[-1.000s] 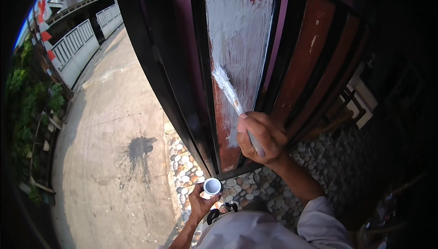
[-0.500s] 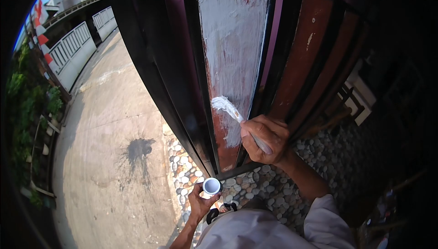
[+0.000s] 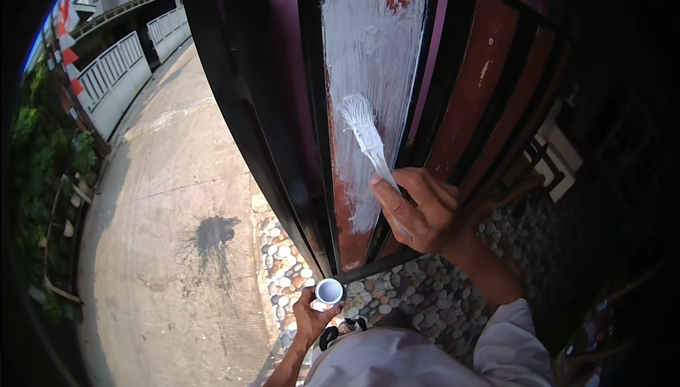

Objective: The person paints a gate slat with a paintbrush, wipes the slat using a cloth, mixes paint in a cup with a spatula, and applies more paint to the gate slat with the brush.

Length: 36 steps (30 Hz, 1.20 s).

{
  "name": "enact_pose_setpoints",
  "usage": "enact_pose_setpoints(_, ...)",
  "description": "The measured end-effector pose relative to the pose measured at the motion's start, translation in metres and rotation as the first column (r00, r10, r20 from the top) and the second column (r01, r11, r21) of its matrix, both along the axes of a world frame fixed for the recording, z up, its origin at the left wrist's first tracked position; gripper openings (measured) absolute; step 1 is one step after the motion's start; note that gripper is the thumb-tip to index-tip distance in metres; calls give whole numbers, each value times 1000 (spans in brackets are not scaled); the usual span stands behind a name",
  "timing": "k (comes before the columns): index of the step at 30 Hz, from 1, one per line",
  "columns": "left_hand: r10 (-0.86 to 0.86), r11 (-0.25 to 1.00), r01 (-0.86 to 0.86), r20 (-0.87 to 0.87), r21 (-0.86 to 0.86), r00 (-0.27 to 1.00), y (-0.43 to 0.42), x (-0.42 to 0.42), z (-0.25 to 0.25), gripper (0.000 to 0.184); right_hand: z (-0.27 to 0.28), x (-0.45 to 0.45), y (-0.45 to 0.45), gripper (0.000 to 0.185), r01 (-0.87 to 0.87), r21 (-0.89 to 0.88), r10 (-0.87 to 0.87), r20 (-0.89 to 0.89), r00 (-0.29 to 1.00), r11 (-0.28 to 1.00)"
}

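Observation:
My right hand [image 3: 421,210] is closed around the handle of a paintbrush [image 3: 367,130], its bristles coated white and touching the panel. White paint streaks cover most of this reddish-brown panel [image 3: 343,210]; bare patches show along its top, left edge and bottom. Down by the foot of the gate, my left hand [image 3: 312,318] grips a small white cup [image 3: 329,291] by its sides, with its opening facing up. Pale stuff shows inside the cup, but how full it is I cannot tell.
Black bars [image 3: 312,103] frame the panel, and an unpainted brown panel [image 3: 474,82] stands to its right. Pebbled ground [image 3: 404,291] lies below. On the left runs a concrete lane [image 3: 156,245] with a dark splash stain, plants [image 3: 42,167] and a white gate [image 3: 113,82].
The brush has moved up the panel, and its bristles now point upward rather than to the left. My left hand and the cup have barely shifted.

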<state>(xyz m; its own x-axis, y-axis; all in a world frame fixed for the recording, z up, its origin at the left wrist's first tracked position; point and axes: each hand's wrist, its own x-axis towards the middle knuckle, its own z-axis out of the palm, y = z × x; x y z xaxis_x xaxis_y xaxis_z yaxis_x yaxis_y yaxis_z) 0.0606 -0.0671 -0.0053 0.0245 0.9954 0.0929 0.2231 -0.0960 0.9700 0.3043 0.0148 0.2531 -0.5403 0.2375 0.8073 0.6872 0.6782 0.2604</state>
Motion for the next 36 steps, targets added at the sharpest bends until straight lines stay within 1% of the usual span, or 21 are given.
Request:
enact_pose_setpoints(1, -3, 1000, 3, -6, -5, 1000, -1, 0, 5, 49, -13, 0, -6, 48, -1, 1, 1, 2, 1000, 1000)
enact_pose_setpoints(3, -7, 1000, 7, -12, -10, 1000, 0, 0, 5, 48, -28, 1, -15, 42, -34, -190, 43, 39, 998, 981)
enact_pose_setpoints(4, -11, 1000, 11, -6, -1, 1000, 1, 0, 0, 49, -27, 3, -15, 42, -34, -189, 42, 39, 998, 981)
enact_pose_setpoints(6, -24, 1000, 24, -2, 8, 1000, 0, 0, -4, 49, -17, 7, -15, 34, -62, -286, 70, 18, 997, 956)
enact_pose_setpoints(7, -22, 1000, 22, -10, 4, 1000, 1, 0, -4, 49, -3, 6, -12, 31, -140, -283, 132, -49, 990, 949)
enact_pose_setpoints(8, -19, 1000, 19, -17, 2, 1000, 2, 1, -3, 48, 11, 7, -11, 31, -133, -277, 124, -49, 991, 952)
enact_pose_setpoints(11, -20, 1000, 20, 51, -5, 998, 0, 6, 6, 48, 55, 10, -3, 30, -128, -179, 118, -67, 991, 975)
enact_pose_setpoints(13, -22, 1000, 22, 38, 3, 999, 0, 7, 6, 48, 84, 12, 0, 30, -147, -129, 138, -82, 987, 981)
enact_pose_setpoints(15, -22, 1000, 21, 27, 9, 999, 1, 7, 5, 47, 106, 12, -5, 32, -35, 85, 37, -15, 999, 996)
enact_pose_setpoints(16, -20, 1000, 20, 15, 4, 1000, 1, 7, 5, 48, 108, 13, -6, 32, -37, 86, 38, -13, 999, 996)
enact_pose_setpoints(18, -17, 1000, 17, 5, -3, 1000, 0, 6, 5, 48, 110, 17, -8, 33, 66, 195, -69, 8, 998, 978)
enact_pose_setpoints(20, -15, 1000, 15, 14, -13, 1000, -2, 6, 4, 50, 88, 16, -9, 34, 108, 140, -113, 33, 993, 984)
enact_pose_setpoints(22, -19, 1000, 19, 9, -13, 1000, -2, 5, 3, 50, 54, 14, -8, 37, 113, 55, -120, 152, 981, 992)
enact_pose_setpoints(24, -24, 1000, 24, 5, -14, 1000, -2, 5, 4, 51, 20, 11, -16, 38, 80, -99, -58, 206, 977, 992)
enact_pose_setpoints(25, -23, 1000, 24, 3, -20, 1000, -3, 6, 6, 51, 8, 12, -18, 38, 79, -97, -58, 207, 977, 992)
enact_pose_setpoints(27, -24, 999, 24, 0, -24, 1000, -2, 5, 6, 52, -5, 14, -21, 34, 26, -355, 52, 210, 976, 934)
enact_pose_setpoints(28, -29, 999, 29, -13, -25, 999, -2, 5, 4, 52, -2, 16, -20, 34, 27, -354, 51, 210, 976, 935)
enact_pose_setpoints(30, -39, 999, 38, -28, -21, 999, -2, 4, -1, 52, 16, 22, -12, 15, 12, -326, 34, 136, 990, 945)
enact_pose_setpoints(33, -52, 999, 52, 12, -3, 999, -2, 5, -4, 52, 63, 32, -2, 32, -50, -165, 53, 16, 998, 985)
enact_pose_setpoints(34, -53, 999, 54, 21, -1, 998, -3, 5, -3, 52, 79, 33, -3, 32, -46, -162, 50, 16, 999, 986)
enact_pose_setpoints(36, -54, 999, 54, 31, 3, 998, -3, 6, 0, 51, 107, 35, -6, 34, -7, 105, 3, 34, 999, 994)
